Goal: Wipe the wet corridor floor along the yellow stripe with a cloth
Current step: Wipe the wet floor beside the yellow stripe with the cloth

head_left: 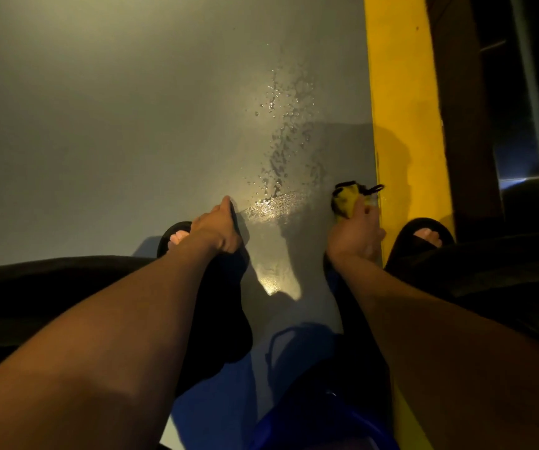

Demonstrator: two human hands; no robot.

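Note:
A bunched yellow cloth (347, 199) with dark edging lies on the grey corridor floor (115, 125), close to the yellow stripe (401, 102). My right hand (356, 233) grips its near end. Water drops and a shiny wet patch (281, 157) spread over the floor ahead, between my hands. My left hand (218, 227) reaches down to the floor left of the wet patch, its straight fingers touching the surface at the edge of the wet shine.
My feet in black slippers stand on the floor at the left (177, 237) and on the stripe at the right (425, 235). A dark wall or door frame (466, 108) runs beyond the stripe. Blue fabric (294, 384) hangs below me.

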